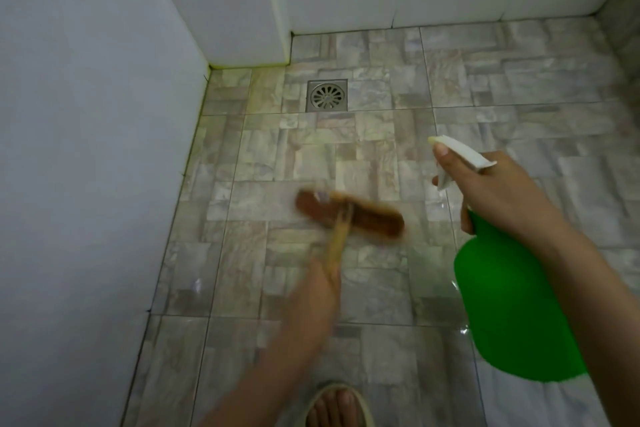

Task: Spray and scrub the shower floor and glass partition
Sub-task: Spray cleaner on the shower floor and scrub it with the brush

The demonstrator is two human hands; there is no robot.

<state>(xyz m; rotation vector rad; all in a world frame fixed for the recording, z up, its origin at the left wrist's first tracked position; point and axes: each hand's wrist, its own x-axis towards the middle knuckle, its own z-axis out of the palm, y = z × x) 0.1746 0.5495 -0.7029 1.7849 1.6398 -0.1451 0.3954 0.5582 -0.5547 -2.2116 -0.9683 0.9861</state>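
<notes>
- Brown-bristled wooden scrub brush (349,215): head on the grey stone-patterned tiled shower floor (519,80), mid-floor, short of the square steel drain (327,95); left hand (317,291) wraps its handle.
- Green plastic spray bottle (512,315): right hand (502,191) grips its neck.
- Advice: use short firm strokes over wetted tiles and along the grout.

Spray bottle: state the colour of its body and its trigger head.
Green body on the spray bottle, white trigger head; best in head view.
</notes>
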